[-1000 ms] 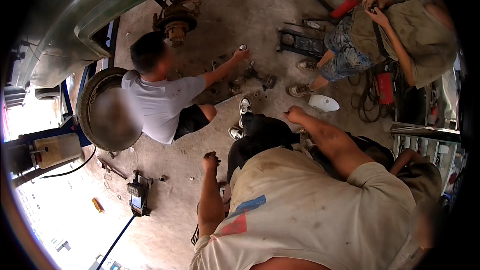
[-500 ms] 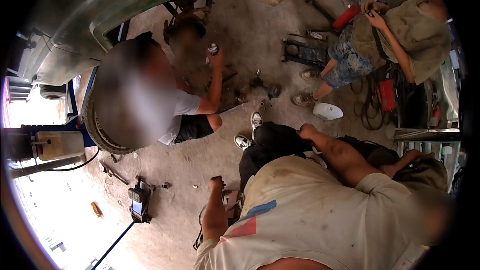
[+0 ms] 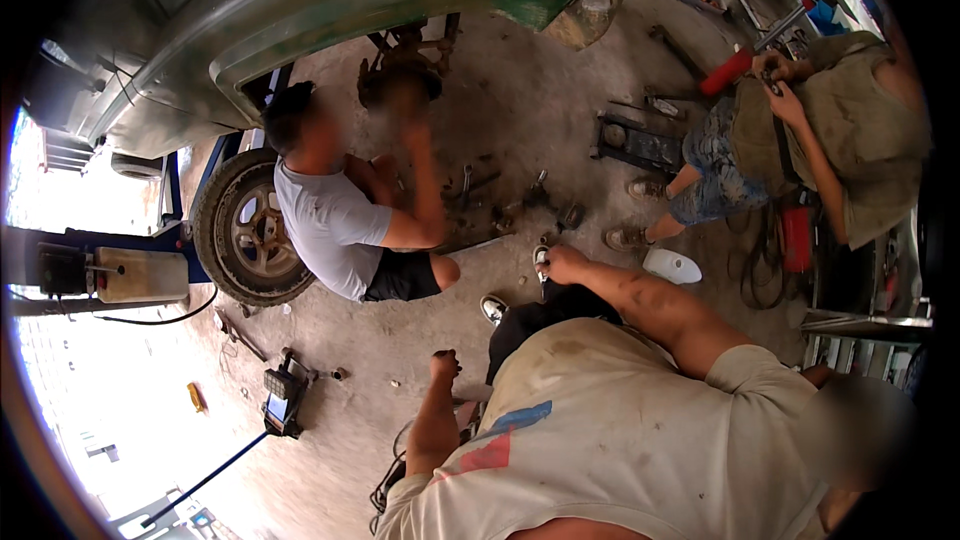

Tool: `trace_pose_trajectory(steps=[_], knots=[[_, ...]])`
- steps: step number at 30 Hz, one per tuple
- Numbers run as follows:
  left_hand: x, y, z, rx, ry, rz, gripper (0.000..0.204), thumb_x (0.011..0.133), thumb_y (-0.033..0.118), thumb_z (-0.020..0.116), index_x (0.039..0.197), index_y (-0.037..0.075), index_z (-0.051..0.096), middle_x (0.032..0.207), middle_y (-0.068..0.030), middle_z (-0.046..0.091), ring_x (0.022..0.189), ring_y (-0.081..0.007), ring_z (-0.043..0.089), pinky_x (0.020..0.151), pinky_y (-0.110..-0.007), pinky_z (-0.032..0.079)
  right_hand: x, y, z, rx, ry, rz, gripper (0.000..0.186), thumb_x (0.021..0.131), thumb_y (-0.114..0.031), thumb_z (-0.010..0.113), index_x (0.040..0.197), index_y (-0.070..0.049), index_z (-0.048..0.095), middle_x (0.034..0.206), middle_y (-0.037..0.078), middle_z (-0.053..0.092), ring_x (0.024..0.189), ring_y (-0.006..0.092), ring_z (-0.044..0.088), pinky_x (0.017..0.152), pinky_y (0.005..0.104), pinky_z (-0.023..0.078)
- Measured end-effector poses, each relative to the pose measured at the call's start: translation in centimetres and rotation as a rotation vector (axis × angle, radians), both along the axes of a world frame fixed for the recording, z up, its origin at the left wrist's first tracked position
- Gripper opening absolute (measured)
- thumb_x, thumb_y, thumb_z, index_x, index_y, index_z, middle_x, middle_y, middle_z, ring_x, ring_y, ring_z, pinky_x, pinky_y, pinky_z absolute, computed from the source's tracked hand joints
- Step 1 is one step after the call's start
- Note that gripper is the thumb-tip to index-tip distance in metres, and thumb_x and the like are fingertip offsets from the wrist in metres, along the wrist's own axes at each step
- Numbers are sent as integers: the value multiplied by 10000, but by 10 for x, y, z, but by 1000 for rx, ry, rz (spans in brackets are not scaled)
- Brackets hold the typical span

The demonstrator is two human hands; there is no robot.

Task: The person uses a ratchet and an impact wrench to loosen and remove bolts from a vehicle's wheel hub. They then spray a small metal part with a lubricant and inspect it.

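Observation:
My left hand (image 3: 444,367) hangs low beside my stained shirt (image 3: 600,410), its fingers curled closed; anything inside them is hidden. Out in front of my belly, my right hand (image 3: 563,265) is closed at my shoe (image 3: 493,309) level in the picture, with a small dark shape at the fingertips that I cannot make out. Ahead, a crouching co-worker (image 3: 330,225) in a pale shirt reaches up to a wheel hub (image 3: 385,85) under a green vehicle (image 3: 330,10). Loose metal parts (image 3: 540,195) lie on the floor between us.
A tyred wheel (image 3: 215,235) leans behind the co-worker. Another person (image 3: 830,140) stands at right, near a black floor jack (image 3: 640,145) and a white plastic container (image 3: 672,266). At left are a blue lift arm (image 3: 180,240) and a device with a screen (image 3: 282,405). A blurred head shows at lower right.
My right hand has moved forward and left, away from my thigh. The crouching co-worker's raised hand has gone toward the hub; the spray can it held no longer shows. The view has shifted slightly.

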State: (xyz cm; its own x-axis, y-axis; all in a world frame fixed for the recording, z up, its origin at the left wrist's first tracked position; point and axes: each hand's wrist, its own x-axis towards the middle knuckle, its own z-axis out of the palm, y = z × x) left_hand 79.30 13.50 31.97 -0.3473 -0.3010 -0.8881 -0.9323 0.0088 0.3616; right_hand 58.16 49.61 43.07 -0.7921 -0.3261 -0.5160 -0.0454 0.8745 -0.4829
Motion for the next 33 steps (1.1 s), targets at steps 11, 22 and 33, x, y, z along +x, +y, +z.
trace_pose_trajectory(steps=[11, 22, 33], knots=[[-124, 111, 89, -101, 209, -123, 268, 856, 239, 559, 902, -18, 616, 673, -111, 629, 538, -209, 627, 491, -341, 478, -24, 248, -114, 334, -252, -295, 351, 912, -379, 542, 969, -57, 670, 957, 221, 617, 833, 447, 567, 763, 539, 467], [-137, 133, 113, -166, 135, -128, 345, 843, 265, 618, 1013, -35, 615, 706, -128, 643, 554, -213, 632, 536, -342, 503, -40, 290, -166, 372, -345, -487, 417, 873, -415, 590, 990, -20, 651, 889, 185, 628, 706, 348, 572, 640, 522, 452], [-144, 154, -23, -260, 511, -722, 274, 896, 310, 561, 993, 57, 602, 891, -222, 644, 852, -391, 626, 708, -465, 506, -179, 11, -269, -206, -295, -302, 418, 825, -431, 653, 889, -18, 668, 780, 133, 651, 690, 273, 603, 646, 409, 474]])
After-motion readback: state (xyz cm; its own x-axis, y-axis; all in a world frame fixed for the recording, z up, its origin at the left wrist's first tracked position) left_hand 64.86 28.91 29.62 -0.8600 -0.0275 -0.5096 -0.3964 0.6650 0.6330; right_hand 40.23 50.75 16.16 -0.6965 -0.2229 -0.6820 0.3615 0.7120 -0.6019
